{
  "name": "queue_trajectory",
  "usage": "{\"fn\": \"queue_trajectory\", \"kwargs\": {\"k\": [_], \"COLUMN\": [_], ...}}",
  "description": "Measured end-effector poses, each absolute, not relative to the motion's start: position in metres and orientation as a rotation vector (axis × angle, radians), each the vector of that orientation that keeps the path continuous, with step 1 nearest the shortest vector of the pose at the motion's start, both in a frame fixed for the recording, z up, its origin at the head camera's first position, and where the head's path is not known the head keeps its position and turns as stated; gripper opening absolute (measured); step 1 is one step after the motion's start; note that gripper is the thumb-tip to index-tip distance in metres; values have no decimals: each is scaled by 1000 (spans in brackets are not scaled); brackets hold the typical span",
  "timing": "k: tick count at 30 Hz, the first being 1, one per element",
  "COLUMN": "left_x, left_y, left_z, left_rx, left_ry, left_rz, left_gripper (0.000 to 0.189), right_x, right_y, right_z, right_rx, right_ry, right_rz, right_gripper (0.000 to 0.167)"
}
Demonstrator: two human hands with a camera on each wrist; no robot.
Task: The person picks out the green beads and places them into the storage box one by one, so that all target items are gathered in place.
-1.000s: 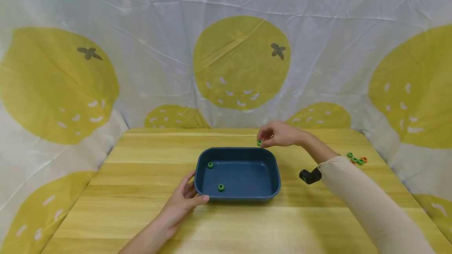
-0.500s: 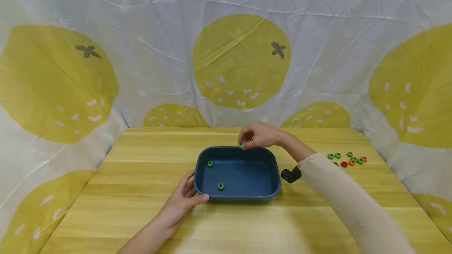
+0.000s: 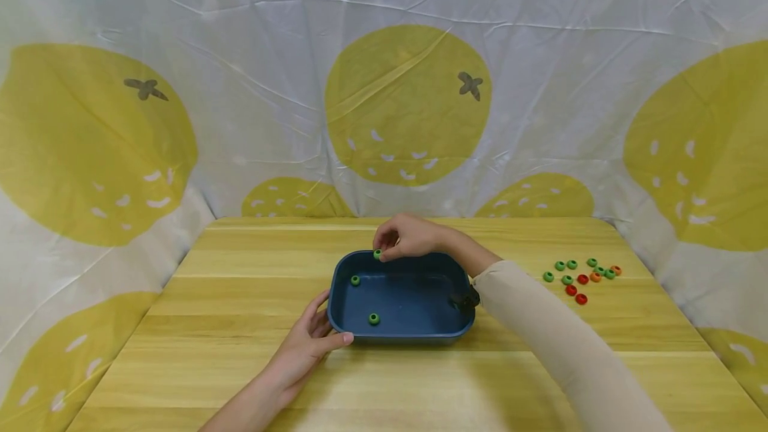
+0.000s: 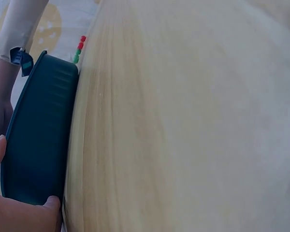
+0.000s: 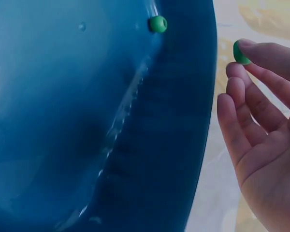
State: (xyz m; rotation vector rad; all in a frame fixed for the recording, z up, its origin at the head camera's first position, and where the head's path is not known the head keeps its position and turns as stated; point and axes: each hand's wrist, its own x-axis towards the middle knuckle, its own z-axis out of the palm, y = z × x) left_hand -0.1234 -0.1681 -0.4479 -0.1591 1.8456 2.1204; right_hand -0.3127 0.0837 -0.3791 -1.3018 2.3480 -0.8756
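1. Just then, the table bore the tub near its middle; twelve o'clock was the tub's far side.
2. The sleeve had swung left, uncovering more loose beads at three o'clock.
3. The right hand had shifted left to twelve, apparently bringing its load closer to two green beads inside, at ten and eight.
4. The left hand gripped the tub's corner at eight.
5. Right thumb and forefinger pinched a held bead, green, at eleven by the rim, not yet inside; the other fingers were loosely bent.
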Motion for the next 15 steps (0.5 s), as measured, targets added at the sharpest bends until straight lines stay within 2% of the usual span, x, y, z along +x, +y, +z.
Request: {"fn": "queue_trajectory", "kwargs": {"k": [7, 15], "left_x": [-123, -122], "left_y": [-167, -168], "left_z": [-447, -448], "left_rx": [-160, -150], "left_ry": [1854, 1862], "left_rz": [2114, 2115], "left_gripper": [94, 94], "right_x": [-315, -314], "right_y": [73, 85], "right_z": [-378, -373], "right_rx": [-1306, -1301], "right_ry": [2330, 2329], "right_rz": [-877, -900], "right_gripper": [19, 23]}}
